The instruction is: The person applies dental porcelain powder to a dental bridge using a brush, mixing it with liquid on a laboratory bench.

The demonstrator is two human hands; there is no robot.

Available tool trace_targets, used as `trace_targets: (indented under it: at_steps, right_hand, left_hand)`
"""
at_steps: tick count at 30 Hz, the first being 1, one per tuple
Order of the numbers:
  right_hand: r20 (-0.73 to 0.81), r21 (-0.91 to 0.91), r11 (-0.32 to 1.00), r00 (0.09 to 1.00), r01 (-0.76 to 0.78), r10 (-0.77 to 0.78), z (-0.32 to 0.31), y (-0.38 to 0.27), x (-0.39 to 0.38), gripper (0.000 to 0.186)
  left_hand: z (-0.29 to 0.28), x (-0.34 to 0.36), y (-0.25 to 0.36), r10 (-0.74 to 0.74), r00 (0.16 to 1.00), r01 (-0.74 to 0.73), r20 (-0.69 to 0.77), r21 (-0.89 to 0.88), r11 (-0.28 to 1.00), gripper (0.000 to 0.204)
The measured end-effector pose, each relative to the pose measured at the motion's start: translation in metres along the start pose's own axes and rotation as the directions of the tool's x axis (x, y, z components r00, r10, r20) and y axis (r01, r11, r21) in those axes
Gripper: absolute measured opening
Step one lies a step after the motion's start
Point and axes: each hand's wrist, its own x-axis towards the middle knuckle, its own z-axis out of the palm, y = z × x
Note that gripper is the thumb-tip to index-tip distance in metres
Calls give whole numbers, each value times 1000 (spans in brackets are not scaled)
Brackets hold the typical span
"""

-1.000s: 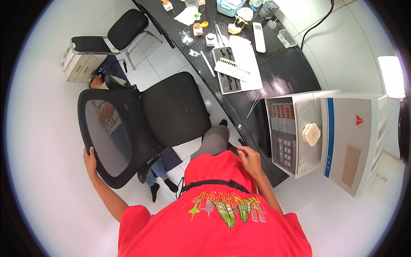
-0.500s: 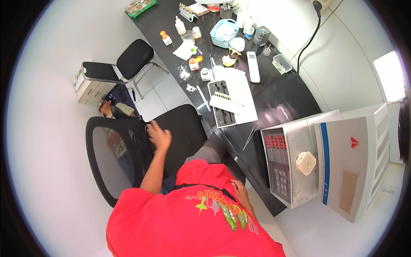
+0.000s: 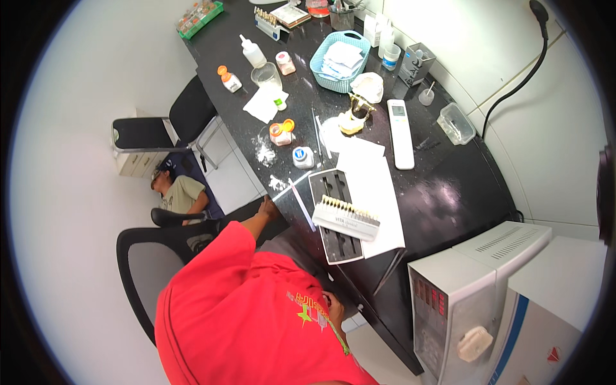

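One pinch risk noted: your left hand (image 3: 266,209), by the chair seat (image 3: 274,231) at your twelve o'clock, could jam against the counter (image 3: 443,199) if the chair shifts; I cannot tell its finger spread, nor your right hand's (image 3: 335,312), at three o'clock.

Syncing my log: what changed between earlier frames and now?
The left hand let go of the black mesh-backed office chair and moved forward and right to near the glossy black bench; contact unclear. The right hand drew in by the red T-shirt. View shifted. Unmoved: the white shade guide with tooth-coloured tabs, the thin metal tweezers.
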Motion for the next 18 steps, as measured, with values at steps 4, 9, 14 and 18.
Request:
trace_targets:
  at_steps: [4,9,14,18]
  right_hand:
    - [-149,0,987,976,159,-157,55,29,49,19]
    - [-346,-84,952,888,294,-304,132,60,110,19]
    - [-456,-40,958,847,285,-272,160,27,122,15]
    - [-576,-92,904,719,416,-390,168,1,115,16]
  left_hand:
    - [-29,20,-23,-47,985,39,165,49,998,56]
    - [-42,50,-47,-75,956,40,283,127,991,50]
    - [-44,86,-62,-37,925,-29,378,166,986,45]
    - [-48,113,-50,29,892,-119,451,173,978,41]
